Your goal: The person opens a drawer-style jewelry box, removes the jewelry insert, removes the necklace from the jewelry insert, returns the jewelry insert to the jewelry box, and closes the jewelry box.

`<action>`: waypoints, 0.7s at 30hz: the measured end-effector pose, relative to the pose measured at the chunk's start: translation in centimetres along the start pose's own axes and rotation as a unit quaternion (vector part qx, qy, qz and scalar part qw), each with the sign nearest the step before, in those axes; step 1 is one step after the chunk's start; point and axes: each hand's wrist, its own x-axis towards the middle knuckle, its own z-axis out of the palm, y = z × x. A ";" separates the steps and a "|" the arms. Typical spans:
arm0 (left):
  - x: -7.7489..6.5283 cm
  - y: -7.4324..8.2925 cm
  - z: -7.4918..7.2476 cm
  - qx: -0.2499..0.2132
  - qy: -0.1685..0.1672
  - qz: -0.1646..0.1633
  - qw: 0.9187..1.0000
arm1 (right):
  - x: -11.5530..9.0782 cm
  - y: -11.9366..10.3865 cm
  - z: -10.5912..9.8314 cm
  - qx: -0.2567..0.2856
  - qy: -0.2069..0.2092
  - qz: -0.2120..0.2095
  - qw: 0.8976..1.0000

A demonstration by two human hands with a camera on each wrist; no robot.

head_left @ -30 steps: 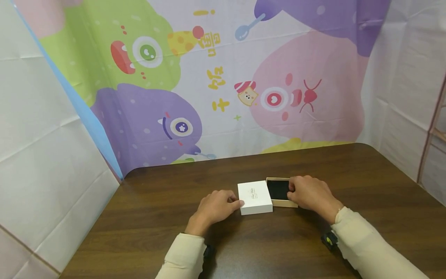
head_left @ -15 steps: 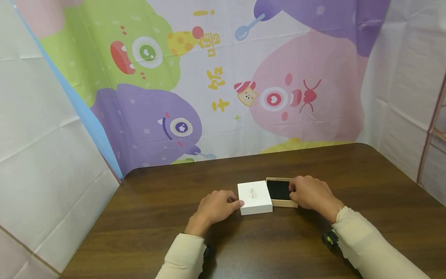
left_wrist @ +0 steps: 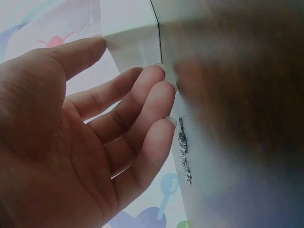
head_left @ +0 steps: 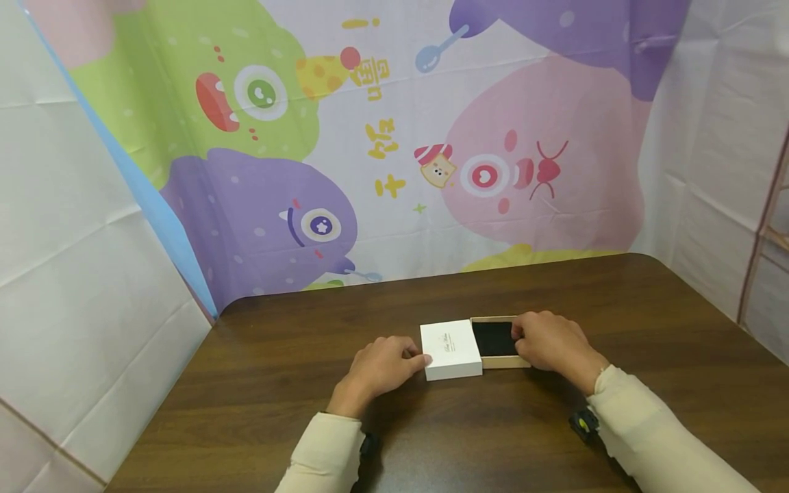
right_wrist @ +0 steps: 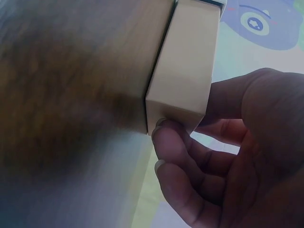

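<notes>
A flat white box cover (head_left: 451, 349) with small print lies on the brown table. Out of its right end extends a tan box tray (head_left: 505, 362) with a black lining (head_left: 493, 339). My left hand (head_left: 382, 363) rests against the cover's left end, thumb at the upper edge; in the left wrist view its fingers (left_wrist: 159, 102) are loosely bent beside that end. With my right hand (head_left: 551, 342) I pinch the tray's right end wall. The right wrist view has fingertips (right_wrist: 166, 135) against the outside of that wall, the thumb over its top edge, its tip hidden.
The wooden table (head_left: 277, 424) extends around the box on all sides. Behind it hangs a cloth with cartoon monsters (head_left: 394, 137). Pale panels stand at left (head_left: 74, 205) and right (head_left: 709, 171).
My right hand has shifted slightly to the right. The tray has moved a little towards me and sits straighter in line with the cover. The left hand and cover look almost unmoved.
</notes>
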 end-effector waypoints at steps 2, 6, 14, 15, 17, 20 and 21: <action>0.0 0.0 0.0 -0.001 -0.001 0.000 1.000 | 0.0 0.0 0.0 0.000 0.002 -0.001 1.000; 0.0 0.0 0.0 -0.002 -0.002 -0.002 1.000 | -0.1 0.0 0.1 0.000 0.007 -0.002 1.000; -0.1 0.1 0.0 0.005 0.002 -0.005 1.000 | 0.1 0.1 0.4 -0.008 0.006 -0.008 1.000; -0.1 0.1 0.0 0.006 0.001 -0.005 1.000 | 0.2 0.1 0.4 -0.008 0.005 -0.008 1.000; -0.1 0.1 0.0 0.006 0.001 -0.005 1.000 | 0.2 0.2 0.4 -0.008 0.004 -0.009 1.000; -0.1 0.1 0.0 0.004 -0.001 -0.003 1.000 | 0.2 0.1 0.4 -0.007 0.002 -0.011 1.000; 0.0 0.0 0.0 0.004 -0.001 -0.003 1.000 | 0.2 0.1 0.4 -0.008 0.002 -0.012 1.000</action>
